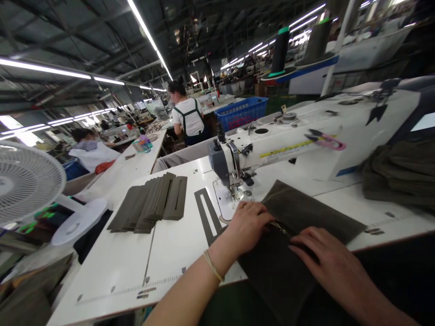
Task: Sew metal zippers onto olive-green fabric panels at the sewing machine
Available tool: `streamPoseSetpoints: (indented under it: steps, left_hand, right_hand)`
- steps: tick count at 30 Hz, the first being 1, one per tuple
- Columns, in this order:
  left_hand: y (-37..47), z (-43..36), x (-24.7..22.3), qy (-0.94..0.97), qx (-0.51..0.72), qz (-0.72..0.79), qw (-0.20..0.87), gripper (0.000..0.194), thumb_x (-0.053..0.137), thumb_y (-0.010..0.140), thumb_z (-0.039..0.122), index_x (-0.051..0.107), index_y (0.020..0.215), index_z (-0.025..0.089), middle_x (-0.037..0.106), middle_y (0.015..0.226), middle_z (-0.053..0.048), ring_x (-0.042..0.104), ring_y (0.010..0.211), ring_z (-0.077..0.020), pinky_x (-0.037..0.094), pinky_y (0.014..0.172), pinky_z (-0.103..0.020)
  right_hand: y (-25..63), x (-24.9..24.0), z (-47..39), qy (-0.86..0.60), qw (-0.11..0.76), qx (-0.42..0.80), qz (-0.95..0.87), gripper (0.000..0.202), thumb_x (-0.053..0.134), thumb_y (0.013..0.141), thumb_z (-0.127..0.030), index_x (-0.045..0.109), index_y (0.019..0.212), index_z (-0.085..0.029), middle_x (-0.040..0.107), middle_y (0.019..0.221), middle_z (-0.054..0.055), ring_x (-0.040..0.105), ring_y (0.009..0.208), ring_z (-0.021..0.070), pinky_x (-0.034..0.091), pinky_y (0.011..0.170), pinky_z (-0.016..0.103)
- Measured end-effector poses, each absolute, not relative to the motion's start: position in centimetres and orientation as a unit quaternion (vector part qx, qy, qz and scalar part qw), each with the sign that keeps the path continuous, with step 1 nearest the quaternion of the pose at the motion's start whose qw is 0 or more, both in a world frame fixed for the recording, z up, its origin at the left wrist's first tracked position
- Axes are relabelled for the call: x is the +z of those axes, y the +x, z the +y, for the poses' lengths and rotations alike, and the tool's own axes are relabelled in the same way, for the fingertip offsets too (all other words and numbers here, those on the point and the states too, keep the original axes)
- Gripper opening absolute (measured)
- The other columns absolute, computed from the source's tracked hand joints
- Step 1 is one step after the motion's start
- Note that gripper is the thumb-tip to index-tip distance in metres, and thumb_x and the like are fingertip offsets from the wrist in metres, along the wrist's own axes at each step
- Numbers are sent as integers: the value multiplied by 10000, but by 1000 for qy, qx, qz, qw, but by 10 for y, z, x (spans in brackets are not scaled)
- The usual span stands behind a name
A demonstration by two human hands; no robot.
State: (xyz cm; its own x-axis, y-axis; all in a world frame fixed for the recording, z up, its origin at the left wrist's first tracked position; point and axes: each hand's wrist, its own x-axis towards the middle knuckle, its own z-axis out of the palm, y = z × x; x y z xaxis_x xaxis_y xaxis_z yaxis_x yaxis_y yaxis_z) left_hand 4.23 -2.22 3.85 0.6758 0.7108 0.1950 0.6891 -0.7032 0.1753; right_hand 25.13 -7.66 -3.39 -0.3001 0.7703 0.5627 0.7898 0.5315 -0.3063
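A dark olive fabric piece [302, 210] lies right of the sewing machine's needle area [238, 192] and hangs over the table's front edge. My left hand [249, 224], with a pale band on the wrist, has its fingers closed on the fabric near a metallic zipper [281, 227]. At the zipper's other end, my right hand [317, 253] pinches the same fabric between thumb and fingers. A flat slotted strip [204, 213] rests left of the needle area, its lower end hidden behind my left forearm. Farther left sits a fanned stack of slotted pieces [149, 203].
A white fan [79, 217] stands at the left. Folded dark fabric [401, 174] is piled at the right. Pink-handled snips [328, 139] lie on the machine arm. Behind are a blue crate [241, 113] and a person in a white shirt [190, 117].
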Motion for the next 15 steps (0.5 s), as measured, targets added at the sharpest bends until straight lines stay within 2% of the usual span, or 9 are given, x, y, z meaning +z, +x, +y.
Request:
streamPoseSetpoints:
  steps: [4, 7, 11, 15]
  left_hand:
    - [50, -9, 37, 921, 64, 380, 64, 130, 678, 905, 287, 690, 1015, 218, 653, 1061, -37, 582, 1026, -220, 390, 939, -361]
    - [49, -13, 43, 921, 60, 381, 62, 143, 685, 902, 306, 691, 997, 199, 658, 1049, -42, 584, 1017, -219, 380, 929, -352]
    - [55, -12, 47, 923, 68, 376, 50, 188, 604, 957, 275, 684, 1116, 216, 666, 1102, -28, 585, 1023, -197, 373, 903, -334]
    - [66, -8, 48, 940, 21, 337, 37, 173, 582, 964, 224, 714, 1076, 229, 673, 1168, -20, 584, 1087, -201, 370, 905, -338]
  right_hand:
    - [252, -28, -74, -457, 353, -27, -816, 389, 367, 1008, -354, 670, 816, -202, 602, 801, 70, 566, 717, 194, 450, 650, 354]
    - [256, -29, -72, -452, 357, -23, -817, 371, 378, 1006, -350, 666, 823, -203, 616, 846, 77, 577, 753, 197, 452, 676, 355]
    - [266, -33, -63, -467, 366, -38, -804, 392, 383, 995, -428, 660, 859, -186, 621, 846, 87, 587, 744, 208, 468, 671, 364]
    - [273, -21, -54, -416, 335, -67, -842, 390, 365, 985, -343, 635, 731, -219, 597, 720, 57, 556, 654, 210, 416, 569, 358]
